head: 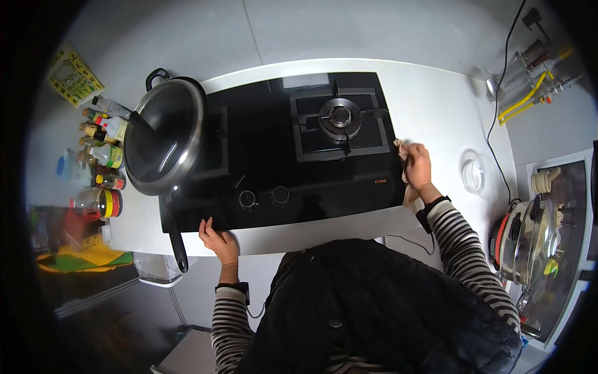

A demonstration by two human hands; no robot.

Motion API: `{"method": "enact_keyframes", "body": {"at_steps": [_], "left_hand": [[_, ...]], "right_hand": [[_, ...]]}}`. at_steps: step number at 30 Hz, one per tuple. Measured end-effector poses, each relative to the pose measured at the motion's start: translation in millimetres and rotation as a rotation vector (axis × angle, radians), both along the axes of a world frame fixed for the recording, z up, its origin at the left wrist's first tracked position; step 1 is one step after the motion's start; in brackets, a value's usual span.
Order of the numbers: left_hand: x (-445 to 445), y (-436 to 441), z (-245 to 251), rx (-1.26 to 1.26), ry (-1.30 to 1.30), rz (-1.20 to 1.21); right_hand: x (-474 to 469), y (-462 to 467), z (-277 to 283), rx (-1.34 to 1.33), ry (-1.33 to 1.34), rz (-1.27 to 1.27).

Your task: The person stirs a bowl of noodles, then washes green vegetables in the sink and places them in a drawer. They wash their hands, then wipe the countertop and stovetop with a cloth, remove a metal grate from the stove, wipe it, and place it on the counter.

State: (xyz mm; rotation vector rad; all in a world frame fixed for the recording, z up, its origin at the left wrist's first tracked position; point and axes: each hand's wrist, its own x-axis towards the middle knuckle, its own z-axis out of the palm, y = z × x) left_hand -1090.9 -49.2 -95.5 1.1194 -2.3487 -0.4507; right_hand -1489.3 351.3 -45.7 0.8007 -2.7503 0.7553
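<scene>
A black glass gas cooktop [261, 140] of the Fotile make is set into a white countertop [434, 107]. At its right edge my right hand [417, 164] presses a crumpled beige cloth [410, 192] against the glass rim and the counter. My left hand [219, 240] rests at the front left edge with its fingers apart and nothing in it. The bare right burner [340, 117] sits inside a square pan support [299, 135]. Over the left burner stands a large pan [200, 140] under a glass lid [163, 135], its black handle [176, 238] reaching past the counter's front.
Several seasoning bottles [110, 154] line the counter's left end. A clear round container [473, 173] stands on the right, near a hanging black cable [490, 126]. Yellow gas hoses [525, 100] run along the right wall. Stacked pots [523, 243] are at the far right.
</scene>
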Motion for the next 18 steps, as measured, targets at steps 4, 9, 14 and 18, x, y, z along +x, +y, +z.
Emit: {"method": "enact_keyframes", "body": {"at_steps": [4, 9, 14, 18], "left_hand": [[-34, 49, 14, -0.137, 0.103, -0.146], [-100, 108, 37, 0.008, 0.290, -0.390], [-156, 138, 55, 0.058, 0.112, -0.599], [-196, 134, 56, 0.033, -0.064, -0.734]], "right_hand": [[-2, -44, 13, -0.111, 0.082, 0.506], [-12, -67, 2, 0.059, 0.045, 0.576], [-48, -57, -9, 0.211, 0.141, 0.340], [-21, -60, -12, 0.290, -0.123, 0.189]]}}
